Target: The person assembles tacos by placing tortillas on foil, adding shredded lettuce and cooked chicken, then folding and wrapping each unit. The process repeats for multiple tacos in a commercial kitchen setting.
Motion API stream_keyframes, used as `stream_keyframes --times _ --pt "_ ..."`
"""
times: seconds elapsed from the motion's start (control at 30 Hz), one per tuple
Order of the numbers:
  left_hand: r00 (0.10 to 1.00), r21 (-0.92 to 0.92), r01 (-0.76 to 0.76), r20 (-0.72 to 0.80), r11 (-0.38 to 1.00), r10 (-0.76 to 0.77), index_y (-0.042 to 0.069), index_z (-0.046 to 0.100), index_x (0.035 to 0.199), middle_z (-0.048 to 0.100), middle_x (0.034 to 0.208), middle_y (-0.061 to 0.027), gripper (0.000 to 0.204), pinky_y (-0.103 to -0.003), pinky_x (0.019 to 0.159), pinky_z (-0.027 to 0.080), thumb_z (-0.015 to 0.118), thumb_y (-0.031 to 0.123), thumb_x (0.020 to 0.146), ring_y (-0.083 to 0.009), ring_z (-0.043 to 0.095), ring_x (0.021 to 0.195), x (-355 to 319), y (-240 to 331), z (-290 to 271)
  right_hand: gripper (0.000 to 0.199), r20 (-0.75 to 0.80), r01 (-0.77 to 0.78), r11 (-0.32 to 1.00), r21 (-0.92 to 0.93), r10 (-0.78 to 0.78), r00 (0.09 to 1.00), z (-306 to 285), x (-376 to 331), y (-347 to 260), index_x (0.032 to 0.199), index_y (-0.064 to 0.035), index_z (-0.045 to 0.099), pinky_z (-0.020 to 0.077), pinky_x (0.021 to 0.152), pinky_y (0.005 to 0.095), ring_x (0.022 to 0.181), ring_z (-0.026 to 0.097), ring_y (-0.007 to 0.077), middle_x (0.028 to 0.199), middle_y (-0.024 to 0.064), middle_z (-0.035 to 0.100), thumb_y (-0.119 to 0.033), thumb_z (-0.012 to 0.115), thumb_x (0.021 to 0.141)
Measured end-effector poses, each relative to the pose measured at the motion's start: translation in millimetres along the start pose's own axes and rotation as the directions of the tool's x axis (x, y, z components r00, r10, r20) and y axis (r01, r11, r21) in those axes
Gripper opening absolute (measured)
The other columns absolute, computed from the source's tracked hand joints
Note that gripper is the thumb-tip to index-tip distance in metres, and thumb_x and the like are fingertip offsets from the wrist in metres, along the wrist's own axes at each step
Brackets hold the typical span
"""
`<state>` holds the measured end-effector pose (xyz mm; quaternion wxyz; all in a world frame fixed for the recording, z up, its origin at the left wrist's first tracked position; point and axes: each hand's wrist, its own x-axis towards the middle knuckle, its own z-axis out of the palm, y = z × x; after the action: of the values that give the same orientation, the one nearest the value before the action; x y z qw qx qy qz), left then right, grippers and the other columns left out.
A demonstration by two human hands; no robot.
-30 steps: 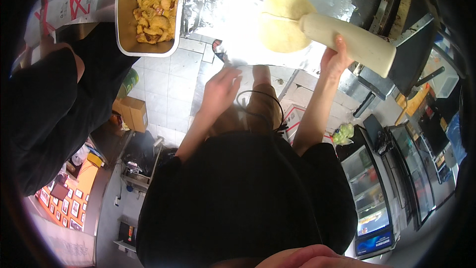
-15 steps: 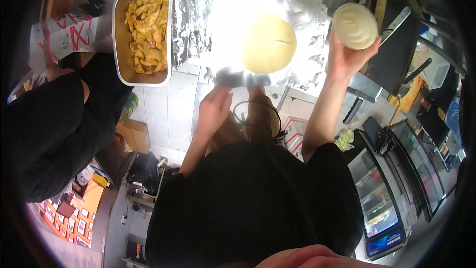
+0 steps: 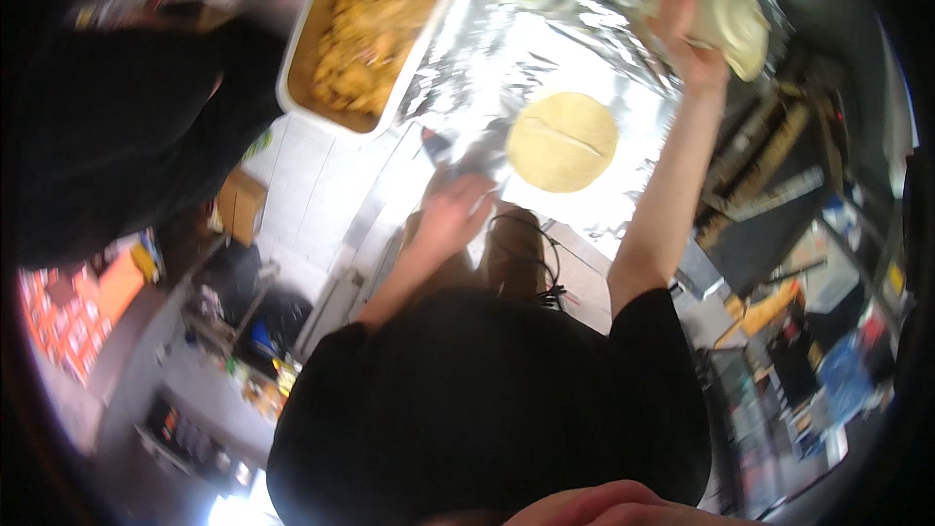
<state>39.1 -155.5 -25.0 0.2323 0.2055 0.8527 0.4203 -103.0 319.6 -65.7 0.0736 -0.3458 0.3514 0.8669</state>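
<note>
right hand [image 3: 687, 34] raised gripping tortilla stack [image 3: 726, 5], left hand [image 3: 453, 209] on foil [image 3: 487, 78]

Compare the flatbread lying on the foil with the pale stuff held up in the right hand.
The flatbread lies flat and spread open as a round disc on the foil; the pale bundle is folded or bunched and lifted off the surface. No hand touches the flatbread; the right hand has the bundle in its grip. The left hand rests at the foil's near edge. Both are pale cream; whether the bundle is more flatbread is unclear.
</note>
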Motion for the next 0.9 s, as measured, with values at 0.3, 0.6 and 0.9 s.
stream_keyframes --times 0.3,0.6,0.9 --pt "0.975 -0.065 -0.100 -0.204 0.993 0.085 0.005 0.071 0.102 0.072 0.099 -0.0128 0.007 -0.045 0.077 0.060 0.075 0.010 0.098 -0.0373 0.073 0.087 -3.3 -14.4 -45.8 0.046 0.638 0.517 -0.407 -0.753 -0.260 0.725 -116.5 -9.9 171.4 0.141 -0.0002 0.062 0.0632 0.093 0.0439 0.119 0.072 0.0252 0.127 0.0112 0.074 -0.038 0.057 0.115" --pt "0.971 -0.105 -0.013 -0.239 0.994 -0.013 0.004 0.071 0.094 0.074 0.097 -0.0107 0.013 -0.045 0.074 0.059 0.079 0.014 0.098 -0.0361 0.073 0.084 -48.2 -63.6 -98.2 0.018 0.503 0.363 -0.786 0.500 0.605 0.617 -135.5 140.2 339.0 0.116 -0.0103 0.078 0.0620 0.088 0.0416 0.101 0.078 0.0315 0.116 0.0101 0.079 -0.022 0.071 0.104" --pt "0.966 -0.149 0.176 -0.166 0.973 -0.200 0.000 0.074 0.102 0.077 0.103 -0.0155 0.009 -0.040 0.076 0.062 0.075 0.009 0.104 -0.0354 0.077 0.090 -92.2 -133.6 -161.4 0.049 0.417 0.336 -0.865 0.371 0.479 0.772 -9.6 206.1 201.8 0.150 -0.0131 0.067 0.0610 0.095 0.0428 0.113 0.077 0.0304 0.128 0.0139 0.078 -0.029 0.074 0.104"
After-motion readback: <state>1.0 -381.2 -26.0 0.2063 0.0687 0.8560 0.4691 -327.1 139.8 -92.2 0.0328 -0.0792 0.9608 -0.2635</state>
